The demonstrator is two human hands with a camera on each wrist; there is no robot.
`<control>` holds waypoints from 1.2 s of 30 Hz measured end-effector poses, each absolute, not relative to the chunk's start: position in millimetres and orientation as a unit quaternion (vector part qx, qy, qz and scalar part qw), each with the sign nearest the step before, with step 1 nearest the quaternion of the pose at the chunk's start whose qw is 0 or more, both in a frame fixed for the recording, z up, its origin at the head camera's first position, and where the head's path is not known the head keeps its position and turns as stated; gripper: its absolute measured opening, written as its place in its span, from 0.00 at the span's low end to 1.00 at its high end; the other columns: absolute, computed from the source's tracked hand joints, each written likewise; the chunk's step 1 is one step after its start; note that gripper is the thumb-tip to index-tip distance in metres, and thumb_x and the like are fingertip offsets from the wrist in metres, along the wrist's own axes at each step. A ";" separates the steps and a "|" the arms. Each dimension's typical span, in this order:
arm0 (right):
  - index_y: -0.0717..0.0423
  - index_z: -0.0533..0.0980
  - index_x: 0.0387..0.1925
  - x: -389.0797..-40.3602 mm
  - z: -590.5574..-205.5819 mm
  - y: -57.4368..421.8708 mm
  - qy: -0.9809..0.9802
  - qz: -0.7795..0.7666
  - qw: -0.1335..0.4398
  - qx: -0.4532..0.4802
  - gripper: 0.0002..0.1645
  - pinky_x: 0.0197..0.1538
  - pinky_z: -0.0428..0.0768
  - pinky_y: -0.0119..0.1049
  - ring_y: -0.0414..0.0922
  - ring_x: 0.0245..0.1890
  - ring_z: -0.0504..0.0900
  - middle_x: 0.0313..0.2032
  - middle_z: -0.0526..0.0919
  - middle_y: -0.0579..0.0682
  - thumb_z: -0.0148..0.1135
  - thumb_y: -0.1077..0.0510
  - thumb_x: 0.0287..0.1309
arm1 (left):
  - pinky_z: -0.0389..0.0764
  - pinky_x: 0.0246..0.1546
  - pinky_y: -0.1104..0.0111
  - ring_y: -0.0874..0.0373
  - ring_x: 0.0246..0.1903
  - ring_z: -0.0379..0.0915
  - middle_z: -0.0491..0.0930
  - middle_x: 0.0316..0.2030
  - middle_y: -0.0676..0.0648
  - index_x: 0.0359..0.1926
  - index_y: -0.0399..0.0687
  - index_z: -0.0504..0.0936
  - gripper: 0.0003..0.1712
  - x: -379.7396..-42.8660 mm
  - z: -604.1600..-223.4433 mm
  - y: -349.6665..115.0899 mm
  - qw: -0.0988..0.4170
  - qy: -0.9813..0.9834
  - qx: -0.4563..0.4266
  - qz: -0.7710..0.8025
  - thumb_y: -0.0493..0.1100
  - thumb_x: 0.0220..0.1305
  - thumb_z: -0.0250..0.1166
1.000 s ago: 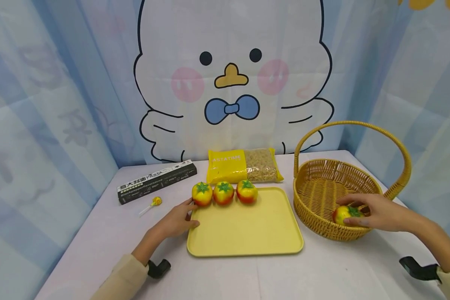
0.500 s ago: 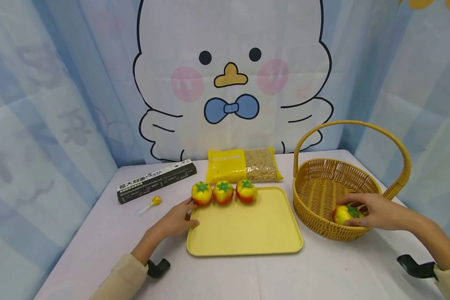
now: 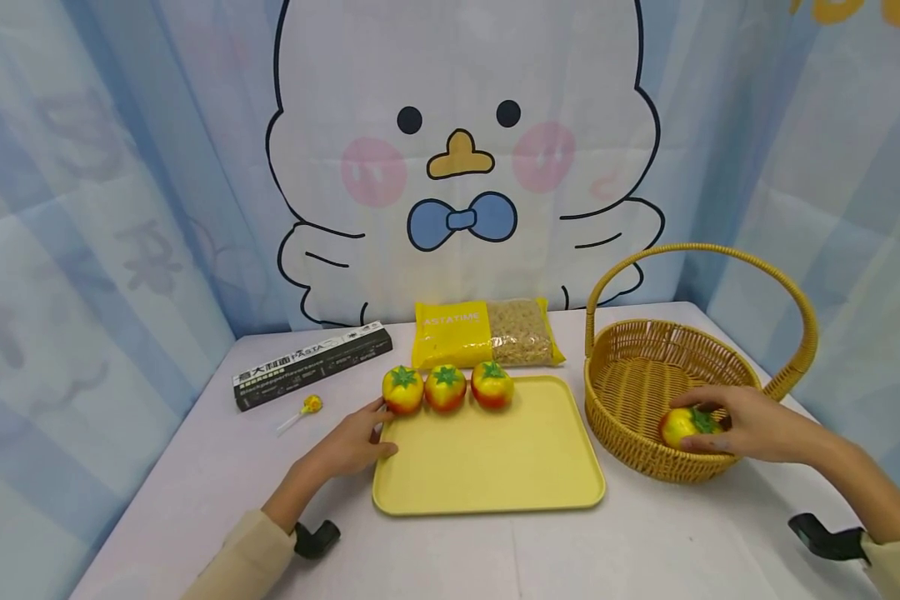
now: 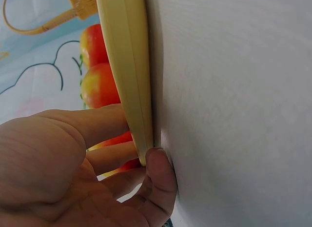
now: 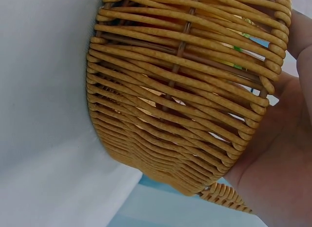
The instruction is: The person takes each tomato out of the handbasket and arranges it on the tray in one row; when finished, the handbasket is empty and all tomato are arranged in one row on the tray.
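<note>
A yellow tray (image 3: 487, 467) lies mid-table with three red-and-yellow toy tomatoes (image 3: 446, 388) in a row along its back edge. My left hand (image 3: 352, 437) holds the tray's left rim near the back corner, beside the leftmost tomato. In the left wrist view, the left fingers (image 4: 105, 124) reach over the tray rim (image 4: 127, 66). On the right stands a wicker basket (image 3: 607, 425) with a tall handle. My right hand (image 3: 757, 423) reaches over its front right rim and grips another toy tomato (image 3: 678, 427) inside. The basket wall (image 5: 180, 90) mostly hides that tomato in the right wrist view.
A yellow pasta bag (image 3: 487, 333) lies behind the tray. To the left are a dark pasta box (image 3: 311, 367) and a lollipop (image 3: 311, 405). A printed curtain (image 3: 457, 250) closes off the table's back and sides. The basket's handle (image 3: 705, 247) arches above its opening.
Both hands keep their places on the tray rim and on the tomato in the basket. Only a slight shift of the head view shows.
</note>
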State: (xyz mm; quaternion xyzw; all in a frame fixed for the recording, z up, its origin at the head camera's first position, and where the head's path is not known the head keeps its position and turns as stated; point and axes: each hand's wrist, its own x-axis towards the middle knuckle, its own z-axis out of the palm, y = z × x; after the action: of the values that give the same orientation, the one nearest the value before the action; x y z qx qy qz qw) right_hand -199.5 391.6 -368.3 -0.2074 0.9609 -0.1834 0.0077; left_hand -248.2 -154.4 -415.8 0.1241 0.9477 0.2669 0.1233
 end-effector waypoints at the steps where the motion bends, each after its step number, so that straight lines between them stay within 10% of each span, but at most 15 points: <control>1: 0.57 0.83 0.59 -199.7 -368.4 391.4 0.961 -0.184 0.002 -0.207 0.32 0.40 0.82 0.30 0.30 0.41 0.80 0.51 0.89 0.49 0.80 0.45 0.57 | 0.84 0.50 0.62 0.54 0.45 0.75 0.57 0.83 0.37 0.72 0.40 0.76 0.33 -247.7 -415.7 -154.3 0.123 0.948 0.123 0.267 0.42 0.70 0.72; 12: 0.54 0.84 0.58 -202.8 -369.9 386.4 0.963 -0.183 -0.037 -0.194 0.31 0.39 0.80 0.30 0.31 0.41 0.79 0.49 0.90 0.49 0.81 0.46 0.56 | 0.81 0.66 0.50 0.47 0.58 0.78 0.57 0.82 0.31 0.70 0.37 0.77 0.32 -246.5 -415.3 -154.5 0.115 0.947 0.143 0.262 0.42 0.69 0.73; 36: 0.51 0.84 0.61 -216.6 -362.5 344.4 0.955 -0.216 -0.119 -0.166 0.31 0.45 0.82 0.44 0.55 0.50 0.81 0.56 0.86 0.60 0.80 0.47 0.57 | 0.82 0.65 0.51 0.49 0.55 0.77 0.56 0.82 0.32 0.71 0.38 0.76 0.32 -247.0 -415.0 -154.7 0.120 0.949 0.136 0.259 0.43 0.70 0.72</control>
State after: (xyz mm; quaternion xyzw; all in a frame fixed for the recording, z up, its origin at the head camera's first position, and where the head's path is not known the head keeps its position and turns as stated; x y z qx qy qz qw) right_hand -216.6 344.4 -362.5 -0.1661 0.9549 -0.2157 -0.1186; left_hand -247.0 -154.7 -415.0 0.1359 0.9487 0.2593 0.1198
